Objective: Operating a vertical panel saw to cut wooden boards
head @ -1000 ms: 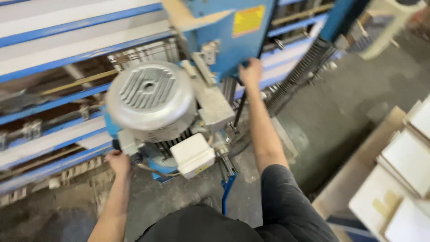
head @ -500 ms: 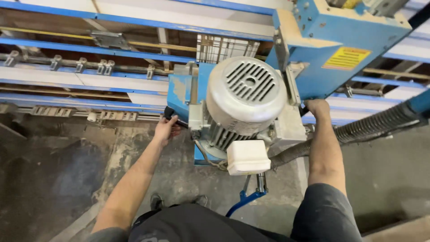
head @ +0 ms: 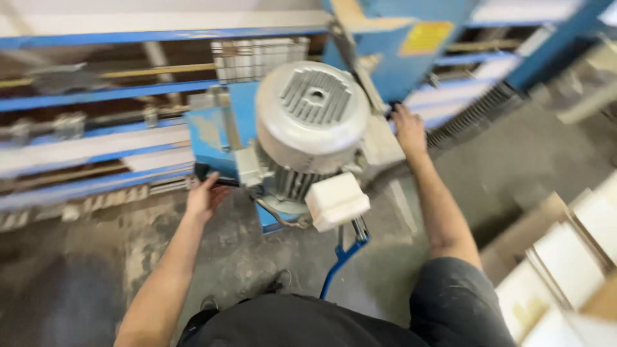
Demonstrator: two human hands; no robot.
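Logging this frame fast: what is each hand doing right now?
Left hand: closed on the lower edge of the blue metal saw carriage.
Right hand: on the carriage's right side; grip cannot be told.

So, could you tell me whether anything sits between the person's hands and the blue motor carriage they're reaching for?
Nothing visible does. The left hand already rests on the lower left edge of the blue carriage, and the right hand touches its right side beside the grey motor.
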